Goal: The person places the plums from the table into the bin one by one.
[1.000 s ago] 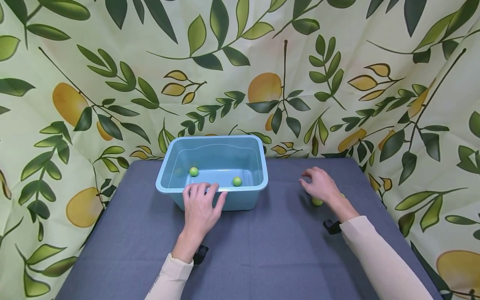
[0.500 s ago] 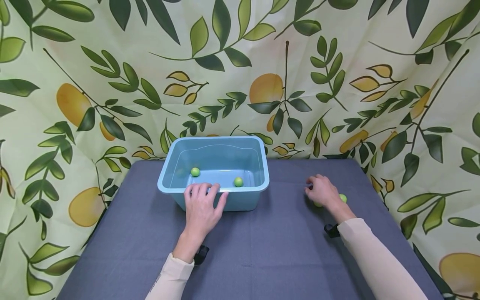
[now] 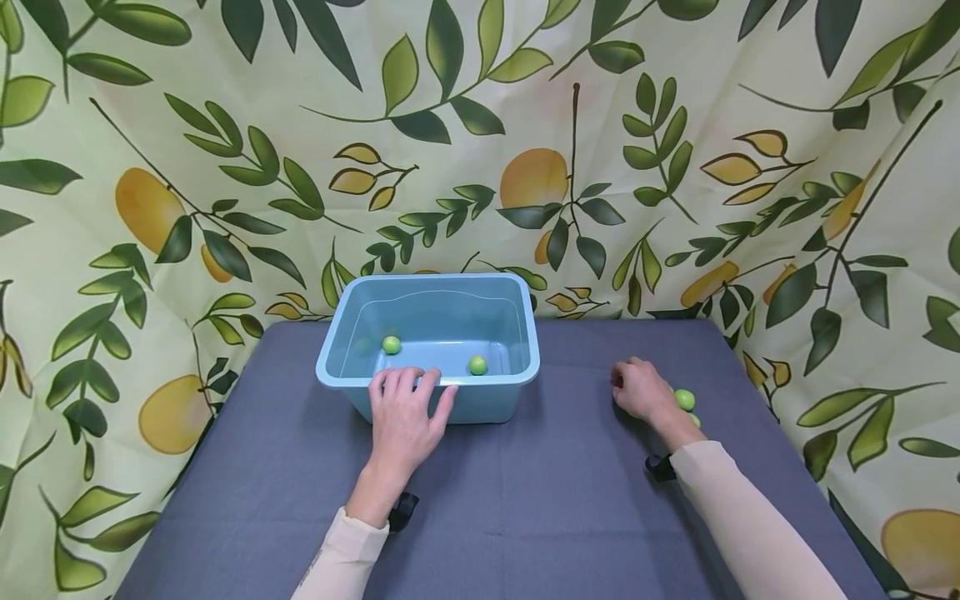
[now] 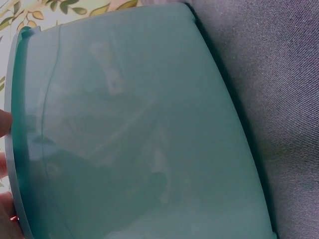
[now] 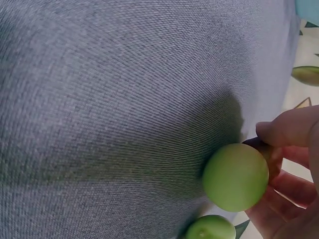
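Observation:
A light blue plastic tub (image 3: 427, 401) stands at the back of the table, with a round green fruit (image 3: 391, 345) at its inner left and another green fruit (image 3: 477, 365) to the right. Over the tub's near rim my left hand (image 3: 403, 421) hooks its fingers; the left wrist view shows fingertips (image 4: 4, 123) at that rim. Right of the tub, my right hand (image 3: 643, 390) is low on the table, fingers curled. In the right wrist view its thumb and fingers close about a small green fruit (image 5: 235, 178). Beside it lies another green fruit (image 5: 212, 227) with a stem mark.
Two green fruits show beside my right wrist, one upper fruit (image 3: 684, 400) and one partly hidden fruit (image 3: 695, 421). A dark grey-blue cloth (image 3: 495, 533) covers the table. Behind it hangs a leaf-patterned curtain (image 3: 450, 167).
My right hand has come down and slightly right, its fingers drawing in over a green fruit that no longer shows in the head view. The left hand stays on the tub rim.

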### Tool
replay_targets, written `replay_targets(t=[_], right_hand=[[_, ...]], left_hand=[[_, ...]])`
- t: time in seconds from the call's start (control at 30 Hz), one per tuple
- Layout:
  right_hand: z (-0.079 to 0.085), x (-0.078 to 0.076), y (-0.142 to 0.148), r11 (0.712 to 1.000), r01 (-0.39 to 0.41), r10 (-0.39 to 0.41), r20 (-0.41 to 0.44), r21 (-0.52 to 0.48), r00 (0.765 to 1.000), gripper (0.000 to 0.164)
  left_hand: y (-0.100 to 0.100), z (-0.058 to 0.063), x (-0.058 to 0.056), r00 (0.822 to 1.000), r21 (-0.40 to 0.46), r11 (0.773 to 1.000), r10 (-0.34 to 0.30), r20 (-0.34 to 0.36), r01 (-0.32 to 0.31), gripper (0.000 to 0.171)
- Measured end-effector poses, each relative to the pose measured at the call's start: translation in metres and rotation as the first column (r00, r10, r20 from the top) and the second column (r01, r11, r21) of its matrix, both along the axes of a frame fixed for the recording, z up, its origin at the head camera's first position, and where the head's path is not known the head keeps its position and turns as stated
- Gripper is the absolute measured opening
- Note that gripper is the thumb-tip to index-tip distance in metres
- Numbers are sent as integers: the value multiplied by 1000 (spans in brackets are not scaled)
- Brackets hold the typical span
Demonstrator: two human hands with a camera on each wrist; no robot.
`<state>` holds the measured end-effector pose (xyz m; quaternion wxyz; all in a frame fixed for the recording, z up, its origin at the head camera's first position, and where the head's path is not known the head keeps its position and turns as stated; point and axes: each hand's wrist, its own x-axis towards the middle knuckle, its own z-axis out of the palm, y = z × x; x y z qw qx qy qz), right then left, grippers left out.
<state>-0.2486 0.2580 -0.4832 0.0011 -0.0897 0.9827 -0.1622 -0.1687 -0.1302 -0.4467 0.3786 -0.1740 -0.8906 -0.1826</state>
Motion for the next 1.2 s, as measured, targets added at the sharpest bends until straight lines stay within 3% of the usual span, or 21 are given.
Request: replay_targets(t=[0.2,0.4,0.53,0.73,1.2], right_hand=[[-1,1,-1,999,6,-7,-30,-42,1000,23],[0,4,-7,992,-19,7,-93,-127,996,12],[2,8,-13,982,-27,9,-97,-185,995,15],[7,12,-22,962,-16,-6,-81,-272,997,25],[13,19,-37,903,-55,-2,-131,-427,991,24]], left_hand=[[1,0,0,1000,3,1000,-1,-5,1,43],[0,-1,-1,1000,0,1000,1,-7,-1,42],[0,-1,0,1000,-2,1000,0,-3,0,40],[0,0,1,1000,-2,1000,2,5,-2,40],[-1,0,0,1000,2,1000,-6,-6,6,42]])
